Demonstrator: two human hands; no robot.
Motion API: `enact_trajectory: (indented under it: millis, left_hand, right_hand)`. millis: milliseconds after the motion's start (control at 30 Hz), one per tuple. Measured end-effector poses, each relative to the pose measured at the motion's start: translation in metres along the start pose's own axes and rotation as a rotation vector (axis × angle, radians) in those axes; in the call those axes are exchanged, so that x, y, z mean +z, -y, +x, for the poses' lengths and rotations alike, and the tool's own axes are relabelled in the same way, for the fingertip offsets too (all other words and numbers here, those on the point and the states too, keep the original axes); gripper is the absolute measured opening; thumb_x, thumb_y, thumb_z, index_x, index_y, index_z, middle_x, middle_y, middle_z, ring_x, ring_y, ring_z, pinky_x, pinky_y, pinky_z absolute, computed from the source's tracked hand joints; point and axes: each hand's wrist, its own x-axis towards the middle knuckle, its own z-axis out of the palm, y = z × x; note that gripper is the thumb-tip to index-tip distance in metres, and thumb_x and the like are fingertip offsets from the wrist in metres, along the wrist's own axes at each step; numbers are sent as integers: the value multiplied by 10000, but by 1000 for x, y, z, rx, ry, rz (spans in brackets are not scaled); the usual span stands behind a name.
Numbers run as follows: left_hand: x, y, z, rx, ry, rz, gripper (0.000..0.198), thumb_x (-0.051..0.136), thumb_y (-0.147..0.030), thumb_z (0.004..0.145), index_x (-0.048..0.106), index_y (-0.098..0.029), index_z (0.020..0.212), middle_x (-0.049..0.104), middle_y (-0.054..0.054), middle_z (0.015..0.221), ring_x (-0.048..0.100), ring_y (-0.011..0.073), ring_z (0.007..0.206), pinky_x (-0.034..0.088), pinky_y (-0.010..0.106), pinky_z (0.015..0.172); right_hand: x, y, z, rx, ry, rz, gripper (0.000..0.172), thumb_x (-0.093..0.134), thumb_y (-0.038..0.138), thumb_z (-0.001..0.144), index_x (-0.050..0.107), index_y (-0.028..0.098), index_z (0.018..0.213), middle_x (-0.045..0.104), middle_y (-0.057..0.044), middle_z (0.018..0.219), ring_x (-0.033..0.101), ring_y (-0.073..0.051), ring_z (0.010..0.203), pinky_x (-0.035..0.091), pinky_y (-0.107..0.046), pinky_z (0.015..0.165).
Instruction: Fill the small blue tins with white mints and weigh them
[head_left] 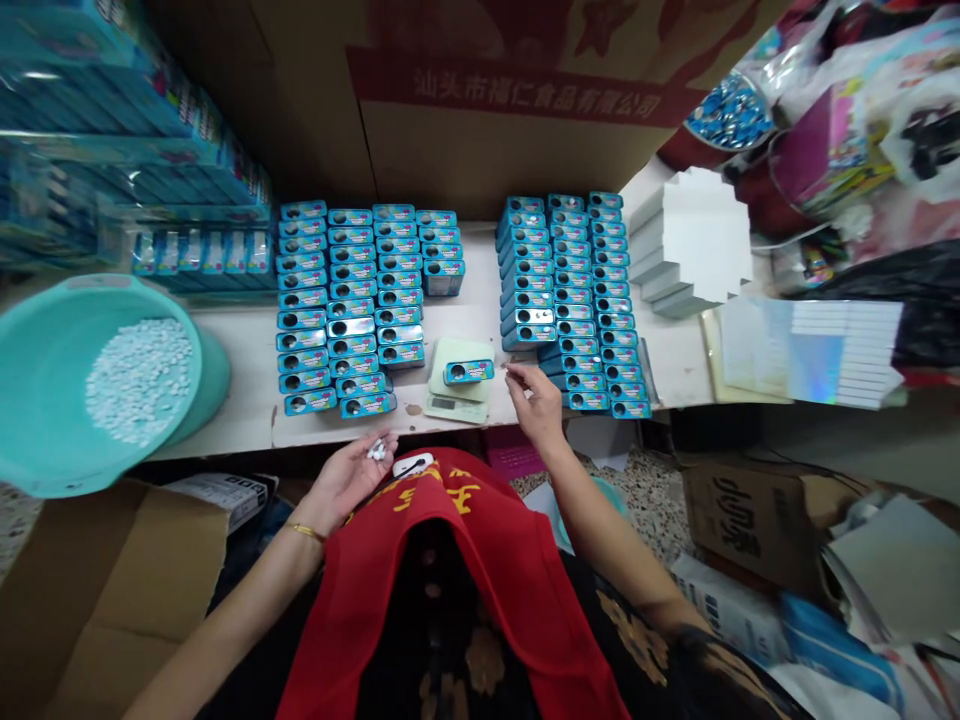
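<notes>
My left hand (354,472) is palm up near the table's front edge, fingers curled around a few small white tablets (377,449). Just right of a small kitchen scale (459,409), my right hand (534,402) has its thumb and fingertips pinched together; whatever they hold is too small to make out. On the scale's pale plate stands a blue tin (469,371) with a dark round spot on its top. Rows of similar blue tins (352,345) stand to the left, and more blue tins (576,330) to the right.
A turquoise basin (206,375) with many white tablets stands at the left. Behind the tins rises a large cardboard box (450,150). White stacked card pieces (694,240) and sticker sheets (840,350) lie right. Packed blue boxes (135,130) are piled back left.
</notes>
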Motion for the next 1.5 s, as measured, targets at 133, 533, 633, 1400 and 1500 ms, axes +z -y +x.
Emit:
enact_trajectory:
  millis: [133, 533, 633, 1400, 1500]
  left_hand:
    - [2, 0, -2, 5, 32, 4, 274, 435, 11, 772, 587, -50, 992, 636, 175, 949, 623, 213, 908, 533, 299, 769]
    - [-1, -3, 2, 45, -13, -19, 265, 432, 6, 785, 574, -32, 1005, 641, 181, 947, 627, 213, 909, 538, 282, 765]
    - [-2, -7, -3, 75, -39, -38, 285, 421, 3, 794, 561, -38, 1038, 641, 179, 949, 634, 210, 891, 544, 284, 750]
    - [2, -9, 3, 37, -50, -29, 310, 421, -9, 804, 537, -52, 1088, 645, 175, 943, 644, 206, 864, 548, 274, 738]
    - [3, -4, 2, 53, -51, -3, 258, 423, -13, 805, 555, -38, 1025, 646, 182, 925, 647, 203, 848, 546, 269, 737]
  right_hand:
    - [1, -7, 2, 21, -1, 27, 228, 488, 222, 820, 564, 198, 1034, 575, -61, 971, 550, -157, 832, 494, -288, 697]
    - [30, -18, 38, -190, 386, -213, 402, 498, 102, 750, 509, 170, 1145, 537, -96, 1106, 472, -219, 1035, 411, -366, 900]
    - [37, -25, 68, -211, 300, -207, 384, 490, 119, 758, 516, 171, 1138, 544, -90, 1067, 485, -219, 1004, 416, -353, 888]
    - [-7, -72, 74, -173, 174, -843, 133, 531, 181, 800, 645, 187, 733, 521, -114, 1117, 406, -262, 963, 354, -383, 727]
    - [-12, -53, 68, -258, 200, -808, 172, 491, 161, 818, 635, 183, 726, 527, -113, 1112, 398, -265, 987, 331, -402, 767]
